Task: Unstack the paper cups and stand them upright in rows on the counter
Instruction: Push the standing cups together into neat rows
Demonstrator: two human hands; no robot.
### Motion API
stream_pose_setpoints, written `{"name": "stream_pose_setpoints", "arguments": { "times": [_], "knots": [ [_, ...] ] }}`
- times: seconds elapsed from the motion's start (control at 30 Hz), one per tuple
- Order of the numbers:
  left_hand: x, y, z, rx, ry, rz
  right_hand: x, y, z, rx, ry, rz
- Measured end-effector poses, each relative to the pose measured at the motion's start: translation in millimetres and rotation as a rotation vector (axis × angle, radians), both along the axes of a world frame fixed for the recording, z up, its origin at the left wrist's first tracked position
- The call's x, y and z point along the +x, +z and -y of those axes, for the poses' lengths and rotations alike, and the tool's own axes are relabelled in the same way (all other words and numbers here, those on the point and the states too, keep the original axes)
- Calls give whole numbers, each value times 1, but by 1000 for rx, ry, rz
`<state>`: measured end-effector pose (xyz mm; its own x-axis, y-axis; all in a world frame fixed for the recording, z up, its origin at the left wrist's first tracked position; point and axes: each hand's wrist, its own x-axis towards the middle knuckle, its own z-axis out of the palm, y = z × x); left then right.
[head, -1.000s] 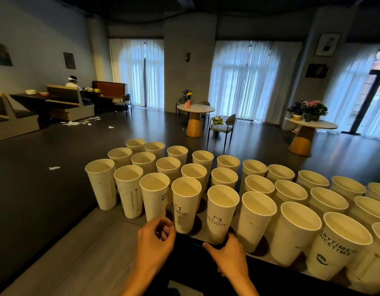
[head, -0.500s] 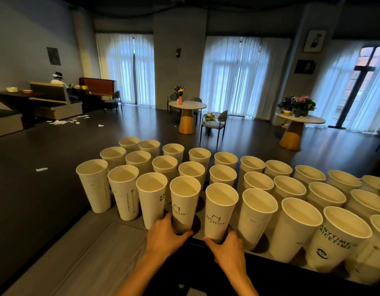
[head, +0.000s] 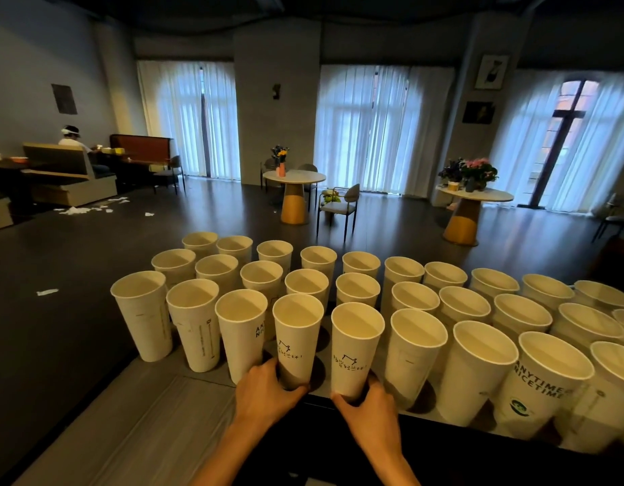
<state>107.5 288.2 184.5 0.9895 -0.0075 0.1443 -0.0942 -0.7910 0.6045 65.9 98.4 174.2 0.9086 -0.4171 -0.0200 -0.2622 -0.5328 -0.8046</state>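
Both hands have closed since a second ago, the left hand gripping one front-row cup at its base, the right hand its neighbour, both upright on the surface, suggesting final straightening of nearly complete rows.

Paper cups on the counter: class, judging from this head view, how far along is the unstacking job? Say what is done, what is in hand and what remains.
Done: many paper cups stand upright in rows on the counter. In hand: the left hand grips the base of one front cup, and the right hand grips its neighbour. Left: no stack of cups is in view, so I cannot tell how many remain.
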Motion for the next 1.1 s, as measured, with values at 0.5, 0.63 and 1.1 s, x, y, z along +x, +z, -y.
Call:
{"name": "stream_pose_setpoints", "arguments": {
  "times": [0.5, 0.63, 1.1],
  "knots": [
    [-31, -1, -18, -162, 72, -58, -45, -7, -27, 84, -133, 28],
    [-41, -1, -43, -202, 149, -16, -43, -11, -42, 72, -7, 41],
    [-12, -1, -72, -101, 224, -83, -16, -9, -93, 54, 263, -93]
  ]
}}
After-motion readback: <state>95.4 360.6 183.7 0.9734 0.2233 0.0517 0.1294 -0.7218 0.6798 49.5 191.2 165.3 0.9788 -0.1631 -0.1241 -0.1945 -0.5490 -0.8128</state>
